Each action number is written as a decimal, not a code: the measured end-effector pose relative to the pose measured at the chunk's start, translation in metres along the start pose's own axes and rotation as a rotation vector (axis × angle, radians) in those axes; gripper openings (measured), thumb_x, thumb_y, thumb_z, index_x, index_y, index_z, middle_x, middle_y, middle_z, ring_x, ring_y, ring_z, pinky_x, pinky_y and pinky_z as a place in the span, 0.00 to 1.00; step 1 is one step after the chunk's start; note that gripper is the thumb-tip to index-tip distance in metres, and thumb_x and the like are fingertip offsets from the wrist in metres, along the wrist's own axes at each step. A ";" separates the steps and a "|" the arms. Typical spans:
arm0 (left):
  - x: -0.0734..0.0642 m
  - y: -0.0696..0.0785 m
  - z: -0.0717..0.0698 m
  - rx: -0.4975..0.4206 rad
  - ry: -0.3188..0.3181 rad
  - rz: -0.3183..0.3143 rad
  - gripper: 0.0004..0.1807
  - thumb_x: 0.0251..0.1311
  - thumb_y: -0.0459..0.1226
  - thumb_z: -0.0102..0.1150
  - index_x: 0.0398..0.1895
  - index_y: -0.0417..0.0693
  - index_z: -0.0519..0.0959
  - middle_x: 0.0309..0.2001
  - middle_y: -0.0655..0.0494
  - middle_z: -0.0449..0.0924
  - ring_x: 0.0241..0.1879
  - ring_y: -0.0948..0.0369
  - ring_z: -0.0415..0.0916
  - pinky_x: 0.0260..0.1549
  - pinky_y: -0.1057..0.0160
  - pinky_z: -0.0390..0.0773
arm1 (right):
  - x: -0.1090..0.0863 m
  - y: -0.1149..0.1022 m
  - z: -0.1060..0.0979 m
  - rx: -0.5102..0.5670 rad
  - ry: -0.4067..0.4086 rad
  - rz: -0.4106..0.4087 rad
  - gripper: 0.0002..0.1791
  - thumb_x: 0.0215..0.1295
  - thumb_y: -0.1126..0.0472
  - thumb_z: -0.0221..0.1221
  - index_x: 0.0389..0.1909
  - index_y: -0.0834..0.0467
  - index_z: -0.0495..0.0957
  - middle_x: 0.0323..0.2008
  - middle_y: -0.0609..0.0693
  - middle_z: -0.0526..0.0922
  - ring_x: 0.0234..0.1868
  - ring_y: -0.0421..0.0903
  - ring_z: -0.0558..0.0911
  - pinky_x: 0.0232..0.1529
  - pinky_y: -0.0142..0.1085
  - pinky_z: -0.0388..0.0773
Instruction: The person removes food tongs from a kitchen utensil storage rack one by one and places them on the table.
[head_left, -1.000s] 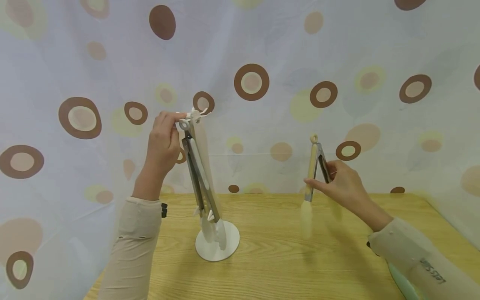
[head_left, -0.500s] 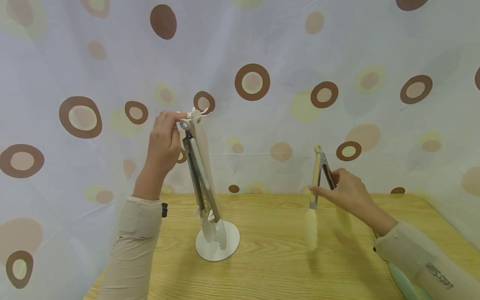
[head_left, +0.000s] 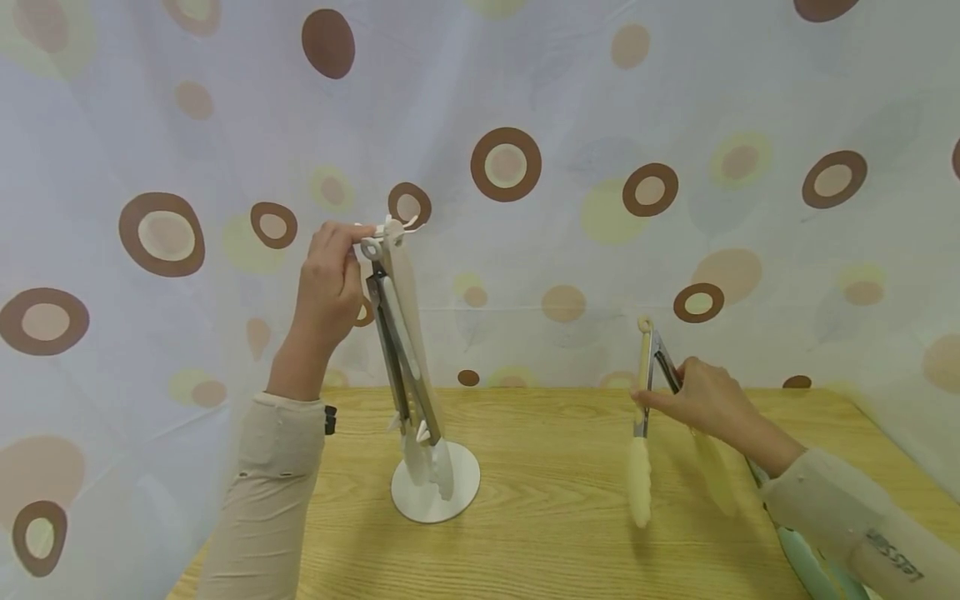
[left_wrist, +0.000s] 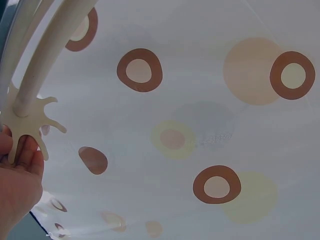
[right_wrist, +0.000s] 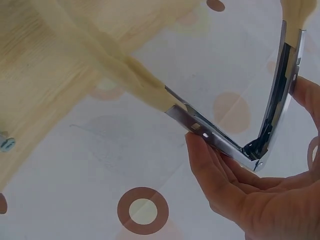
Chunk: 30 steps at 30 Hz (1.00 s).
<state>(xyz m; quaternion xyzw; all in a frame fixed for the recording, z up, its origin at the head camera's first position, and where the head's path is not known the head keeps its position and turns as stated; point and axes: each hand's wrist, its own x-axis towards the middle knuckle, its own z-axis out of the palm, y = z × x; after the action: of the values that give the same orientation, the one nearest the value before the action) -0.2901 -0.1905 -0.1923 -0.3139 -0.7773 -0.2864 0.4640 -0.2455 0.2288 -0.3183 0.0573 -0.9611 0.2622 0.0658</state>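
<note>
Gripping the yellow tongs [head_left: 641, 462] partway down, the right hand [head_left: 703, 406] is partly spread, thumb on the left leg, fingers on the right. The tongs hang ring end up, long axis near upright, legs splayed over the desk [head_left: 540, 492] (whether a tip touches it, I can't tell). Well off to the left, the left hand [head_left: 327, 265] pinches the hooked top of a white stand [head_left: 408, 304], where grey tongs [head_left: 415, 367] hang. A green object [head_left: 804, 560] lies near right, partly behind the sleeve [head_left: 847, 508].

You have a wood-grain table [head_left: 547, 542] before you; a white stand [head_left: 406, 292] rests left on its round base [head_left: 430, 507], a partly hidden pale-green item [head_left: 806, 562] near right.
</note>
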 end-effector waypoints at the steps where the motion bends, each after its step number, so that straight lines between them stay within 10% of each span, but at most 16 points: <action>1: 0.000 0.000 0.000 -0.002 0.000 -0.001 0.17 0.64 0.24 0.37 0.49 0.30 0.75 0.45 0.36 0.73 0.48 0.44 0.68 0.48 0.48 0.69 | -0.001 0.001 0.001 0.001 -0.012 0.000 0.29 0.59 0.38 0.60 0.20 0.60 0.65 0.11 0.46 0.62 0.12 0.41 0.65 0.17 0.35 0.62; 30: 0.000 0.000 -0.001 0.001 -0.008 0.001 0.17 0.64 0.25 0.37 0.49 0.31 0.75 0.46 0.36 0.73 0.49 0.44 0.68 0.49 0.47 0.69 | -0.009 0.032 0.031 -0.028 -0.174 0.003 0.31 0.58 0.42 0.62 0.09 0.50 0.54 0.08 0.39 0.50 0.13 0.34 0.47 0.14 0.27 0.49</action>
<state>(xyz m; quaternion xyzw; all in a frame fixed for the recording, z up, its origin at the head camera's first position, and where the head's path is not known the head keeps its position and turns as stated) -0.2900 -0.1909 -0.1917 -0.3152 -0.7789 -0.2847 0.4613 -0.2445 0.2405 -0.3622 0.0775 -0.9668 0.2428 -0.0178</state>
